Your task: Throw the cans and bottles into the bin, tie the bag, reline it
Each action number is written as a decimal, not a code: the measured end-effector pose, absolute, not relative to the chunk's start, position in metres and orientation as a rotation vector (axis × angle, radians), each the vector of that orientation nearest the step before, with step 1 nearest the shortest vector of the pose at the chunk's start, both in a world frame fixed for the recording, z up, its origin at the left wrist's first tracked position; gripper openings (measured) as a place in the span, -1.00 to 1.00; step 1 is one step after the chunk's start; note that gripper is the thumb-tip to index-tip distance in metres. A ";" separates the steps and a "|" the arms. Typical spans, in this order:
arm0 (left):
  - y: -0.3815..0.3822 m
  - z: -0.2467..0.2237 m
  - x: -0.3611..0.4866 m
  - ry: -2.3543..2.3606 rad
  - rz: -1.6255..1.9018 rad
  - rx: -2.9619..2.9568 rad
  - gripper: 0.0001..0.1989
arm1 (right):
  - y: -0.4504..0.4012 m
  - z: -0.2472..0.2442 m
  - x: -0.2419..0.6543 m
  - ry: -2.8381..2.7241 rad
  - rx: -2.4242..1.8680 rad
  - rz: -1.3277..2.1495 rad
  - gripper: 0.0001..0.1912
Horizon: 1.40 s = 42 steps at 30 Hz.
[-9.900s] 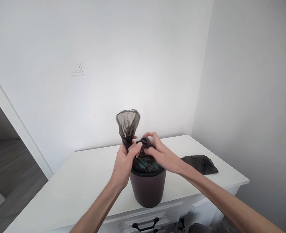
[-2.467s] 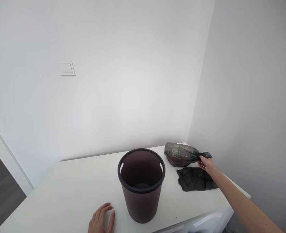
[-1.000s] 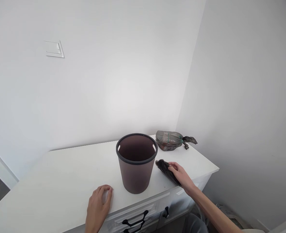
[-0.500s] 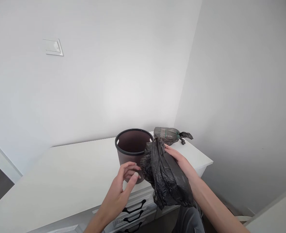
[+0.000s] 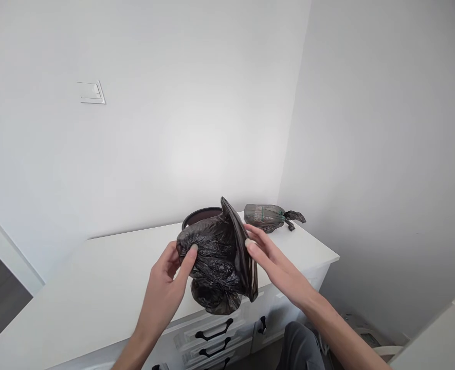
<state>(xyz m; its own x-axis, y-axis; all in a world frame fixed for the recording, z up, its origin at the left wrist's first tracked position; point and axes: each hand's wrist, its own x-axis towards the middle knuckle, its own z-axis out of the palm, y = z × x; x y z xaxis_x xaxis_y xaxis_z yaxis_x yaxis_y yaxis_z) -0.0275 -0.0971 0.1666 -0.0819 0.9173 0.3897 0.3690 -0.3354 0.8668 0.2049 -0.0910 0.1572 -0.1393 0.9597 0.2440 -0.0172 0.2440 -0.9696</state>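
A crumpled black plastic garbage bag (image 5: 214, 257) hangs between my hands in front of the trash can. My left hand (image 5: 169, 277) pinches its left side, thumb on top. At the right, my right hand (image 5: 275, 259) grips the bag's folded edge between thumb and fingers. Behind the bag, only the rim and a bit of the dark inside of the trash can (image 5: 201, 213) show; its body is hidden. Right of the can lies a dark see-through bag (image 5: 266, 217), knotted at one end, with something bundled inside.
Everything stands on a white cabinet top (image 5: 123, 272) against the wall. Drawers with black handles (image 5: 214, 331) face me below its front edge. A light switch (image 5: 92, 92) is on the wall. My knee (image 5: 302, 347) shows at the bottom.
My left hand has closed on the bag. The bag has swung left and up, its edge turned toward my right hand, and it covers most of the trash can.
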 end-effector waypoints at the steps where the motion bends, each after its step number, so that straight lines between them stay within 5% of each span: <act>1: -0.098 0.167 -0.029 1.408 1.439 1.694 -0.60 | -0.093 0.158 0.203 -1.455 -0.928 1.133 -0.38; 12: -0.110 0.164 -0.077 1.616 1.402 1.536 -0.48 | -0.085 0.168 0.192 -1.339 -0.887 1.035 -0.53; 16: -0.120 0.163 -0.104 1.883 1.682 1.525 -0.33 | -0.090 0.171 0.178 -1.374 -0.812 1.047 -0.56; 20: -0.140 0.193 -0.094 1.769 1.485 1.819 -0.59 | -0.097 0.173 0.160 -1.565 -0.786 0.943 -0.59; 25: -0.151 0.225 -0.058 1.375 1.103 1.940 -0.48 | -0.115 0.177 0.146 -1.785 -0.755 0.720 -0.66; 42: -0.145 0.194 -0.054 1.197 1.180 1.351 -0.53 | -0.126 0.149 0.262 -1.583 -1.095 0.658 -0.58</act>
